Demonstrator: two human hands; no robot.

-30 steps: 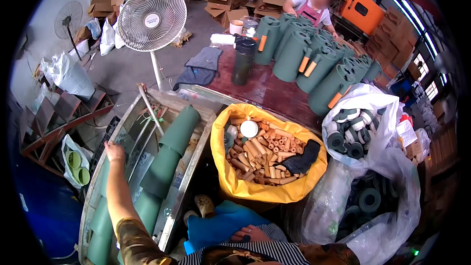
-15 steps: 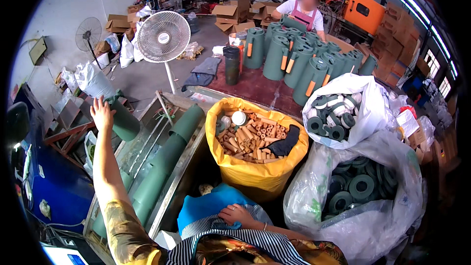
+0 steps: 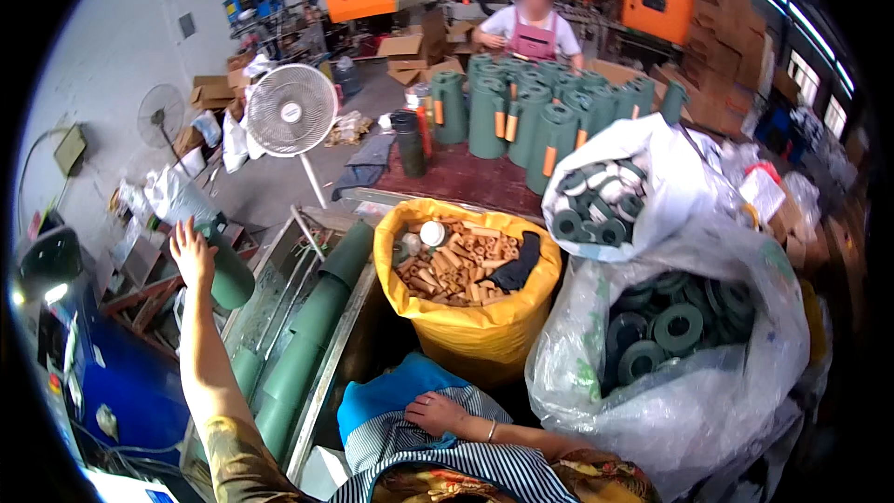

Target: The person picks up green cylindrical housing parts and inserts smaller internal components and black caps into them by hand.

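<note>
My left arm reaches out at the left, and my left hand (image 3: 194, 253) has its fingers spread upward. Right beside it is a tilted dark green cylinder (image 3: 232, 278); whether the hand touches it I cannot tell. My right hand (image 3: 440, 414) lies flat on my lap, on the striped apron (image 3: 377, 438) and blue cloth (image 3: 399, 382). Between my arms and the yellow sack, more green tubes (image 3: 312, 331) lie end to end in a long metal-framed trough (image 3: 321, 401).
A yellow sack (image 3: 470, 331) holds short tan tubes. White (image 3: 675, 196) and clear bags (image 3: 745, 354) hold green rings. Green jugs (image 3: 489, 121) with orange handles crowd a dark red table (image 3: 456, 184), with a co-worker (image 3: 534, 33) behind. A white fan (image 3: 291, 112) stands beyond the trough.
The whole view has shifted slightly. My left hand stays beside the green cylinder and my right hand still rests on my lap. The co-worker has straightened up.
</note>
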